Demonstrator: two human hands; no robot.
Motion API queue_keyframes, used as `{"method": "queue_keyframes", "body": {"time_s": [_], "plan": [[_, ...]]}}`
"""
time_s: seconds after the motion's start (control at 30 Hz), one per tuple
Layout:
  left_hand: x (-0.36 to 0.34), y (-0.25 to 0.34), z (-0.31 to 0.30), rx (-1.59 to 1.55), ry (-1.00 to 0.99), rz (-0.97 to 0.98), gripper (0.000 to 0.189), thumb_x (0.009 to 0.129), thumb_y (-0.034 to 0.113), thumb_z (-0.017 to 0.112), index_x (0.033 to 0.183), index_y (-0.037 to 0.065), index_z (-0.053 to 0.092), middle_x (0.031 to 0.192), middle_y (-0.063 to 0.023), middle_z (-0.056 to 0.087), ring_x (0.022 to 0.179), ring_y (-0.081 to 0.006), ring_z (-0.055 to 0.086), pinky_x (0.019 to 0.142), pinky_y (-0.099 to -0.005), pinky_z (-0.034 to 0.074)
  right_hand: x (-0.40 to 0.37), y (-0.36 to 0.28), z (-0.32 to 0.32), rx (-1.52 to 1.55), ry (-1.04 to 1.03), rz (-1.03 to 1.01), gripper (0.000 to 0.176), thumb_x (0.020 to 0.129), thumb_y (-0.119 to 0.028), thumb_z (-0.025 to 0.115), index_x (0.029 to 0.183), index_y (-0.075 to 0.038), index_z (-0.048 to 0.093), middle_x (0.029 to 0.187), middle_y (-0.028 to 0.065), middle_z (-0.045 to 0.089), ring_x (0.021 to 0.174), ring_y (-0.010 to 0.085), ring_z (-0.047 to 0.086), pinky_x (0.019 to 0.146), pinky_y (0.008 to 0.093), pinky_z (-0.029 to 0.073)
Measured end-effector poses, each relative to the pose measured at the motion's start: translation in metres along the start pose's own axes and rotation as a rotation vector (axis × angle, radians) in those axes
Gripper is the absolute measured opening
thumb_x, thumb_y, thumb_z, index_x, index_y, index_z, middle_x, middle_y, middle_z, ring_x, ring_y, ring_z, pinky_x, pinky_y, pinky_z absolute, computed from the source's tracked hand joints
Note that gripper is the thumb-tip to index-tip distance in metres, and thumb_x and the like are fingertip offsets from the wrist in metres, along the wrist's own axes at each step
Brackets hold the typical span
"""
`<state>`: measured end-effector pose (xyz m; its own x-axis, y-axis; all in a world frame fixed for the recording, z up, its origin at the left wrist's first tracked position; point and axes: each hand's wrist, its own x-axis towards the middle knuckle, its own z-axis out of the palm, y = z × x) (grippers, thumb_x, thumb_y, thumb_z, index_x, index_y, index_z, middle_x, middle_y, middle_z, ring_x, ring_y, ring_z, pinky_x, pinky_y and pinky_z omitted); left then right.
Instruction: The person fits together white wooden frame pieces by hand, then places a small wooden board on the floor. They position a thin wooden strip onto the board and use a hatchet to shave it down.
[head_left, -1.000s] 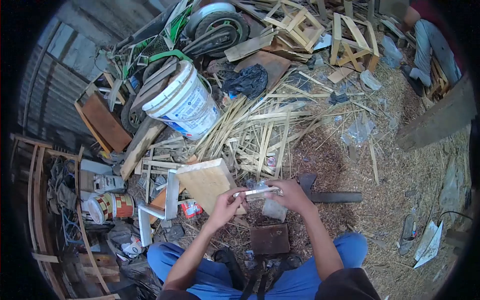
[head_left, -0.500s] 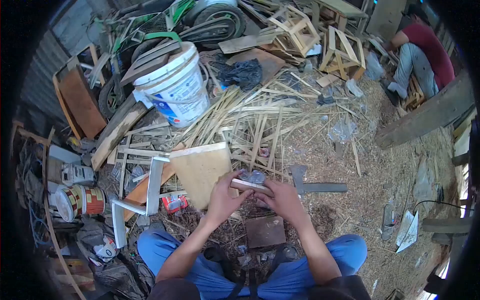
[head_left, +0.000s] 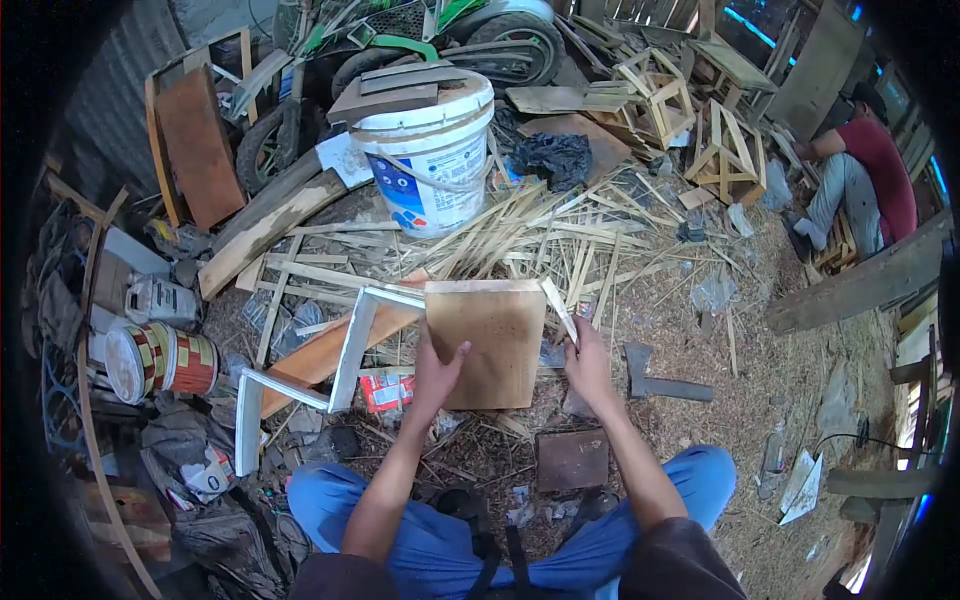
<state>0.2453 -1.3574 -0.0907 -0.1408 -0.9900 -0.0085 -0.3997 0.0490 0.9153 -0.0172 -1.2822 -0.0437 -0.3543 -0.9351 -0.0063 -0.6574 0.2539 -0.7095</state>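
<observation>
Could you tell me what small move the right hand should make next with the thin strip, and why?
Probably press the thin strip flush to the right edge of the board: the right hand holds it just beside that edge, slightly tilted, while the left hand lies flat on the board.

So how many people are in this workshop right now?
2. One wears the camera: left hand on a wooden board, right hand holding a thin strip. Another person sits far right. Others may be hidden outside the view.
</observation>
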Motion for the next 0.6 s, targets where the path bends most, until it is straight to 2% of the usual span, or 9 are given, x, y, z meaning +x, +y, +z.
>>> {"method": "queue_keyframes", "body": {"time_s": [0.13,0.2,0.23,0.37,0.43,0.47,0.53,0.57,0.6], "plan": [[0.008,-0.016,0.0,0.026,0.102,0.105,0.083,0.089,0.024,0.08,0.152,-0.002,0.033,0.135,-0.0241,0.057,0.123,-0.0359,0.059,0.106,-0.0435,0.046,0.002,0.014,-0.013,0.027,-0.042,-0.005,0.045,0.093,-0.002,0.059,0.137,0.004,0.052,0.127,0.0285,0.061,0.122,0.0465,0.055,0.105,0.0489,0.043],[0.008,-0.009,-0.002,-0.162,0.031,0.029,0.064,0.089,0.018,0.079,0.141,0.002,0.046,0.125,-0.0187,0.061,0.113,-0.029,0.063,0.099,-0.0402,0.05,0.001,0.021,-0.022,-0.07,0.062,-0.115,0.046,0.089,0.0,0.059,0.134,0.003,0.055,0.121,0.027,0.063,0.112,0.0465,0.058,0.099,0.0505,0.046],[0.005,0.005,0.002,-0.25,0.045,0.071,0.053,0.088,0.013,0.079,0.132,0.003,0.052,0.12,-0.0159,0.061,0.109,-0.0255,0.063,0.097,-0.039,0.051,0.001,0.013,-0.032,-0.058,0.057,-0.099,0.044,0.089,-0.001,0.059,0.133,0.003,0.057,0.122,0.0267,0.062,0.115,0.0456,0.056,0.101,0.0494,0.045],[0.0,0.024,0.02,-0.191,-0.07,0.061,0.061,0.088,0.014,0.079,0.139,0.006,0.047,0.123,-0.0158,0.061,0.11,-0.0271,0.063,0.098,-0.0389,0.051,0.001,0.008,-0.057,-0.103,0.132,-0.139,0.047,0.087,0.001,0.058,0.134,0.001,0.057,0.124,0.0258,0.06,0.118,0.0451,0.054,0.104,0.0496,0.042],[-0.003,0.037,0.031,0.045,-0.214,0.244,0.07,0.088,0.017,0.079,0.147,0.006,0.042,0.126,-0.0188,0.063,0.11,-0.0294,0.064,0.1,-0.0412,0.05,-0.001,0.007,-0.067,-0.1,0.134,-0.126,0.047,0.087,0.001,0.058,0.133,0.001,0.057,0.125,0.026,0.06,0.119,0.0449,0.054,0.105,0.0495,0.042],[-0.007,0.046,0.04,0.049,-0.214,0.247,0.07,0.088,0.017,0.079,0.147,0.006,0.042,0.126,-0.0188,0.063,0.11,-0.0294,0.064,0.1,-0.0412,0.05,-0.002,0.008,-0.071,-0.099,0.134,-0.116,0.046,0.087,0.001,0.057,0.133,0.002,0.057,0.126,0.0262,0.06,0.12,0.0446,0.053,0.106,0.0493,0.042],[-0.024,0.065,0.061,-0.22,-0.206,0.045,0.078,0.087,0.019,0.081,0.152,0.008,0.04,0.128,-0.023,0.064,0.111,-0.032,0.064,0.103,-0.044,0.049,-0.006,0.011,-0.077,-0.111,0.142,-0.132,0.045,0.087,0.001,0.057,0.132,0.002,0.057,0.127,0.0264,0.059,0.12,0.0448,0.053,0.106,0.0495,0.042],[-0.03,0.063,0.075,-0.285,-0.224,-0.016,0.079,0.086,0.028,0.081,0.152,0.005,0.042,0.129,-0.0262,0.064,0.115,-0.0363,0.064,0.104,-0.0466,0.048,-0.008,0.013,-0.08,-0.128,0.149,-0.148,0.044,0.088,0.0,0.057,0.132,0.002,0.057,0.127,0.0267,0.059,0.12,0.0449,0.053,0.106,0.0496,0.041],[-0.035,0.063,0.084,-0.283,-0.224,-0.01,0.079,0.086,0.028,0.081,0.152,0.005,0.042,0.129,-0.0262,0.064,0.115,-0.0363,0.064,0.104,-0.0466,0.048,-0.011,0.016,-0.083,-0.125,0.155,-0.15,0.044,0.088,0.0,0.057,0.132,0.002,0.057,0.127,0.0267,0.059,0.12,0.0449,0.053,0.106,0.0496,0.041]]}}
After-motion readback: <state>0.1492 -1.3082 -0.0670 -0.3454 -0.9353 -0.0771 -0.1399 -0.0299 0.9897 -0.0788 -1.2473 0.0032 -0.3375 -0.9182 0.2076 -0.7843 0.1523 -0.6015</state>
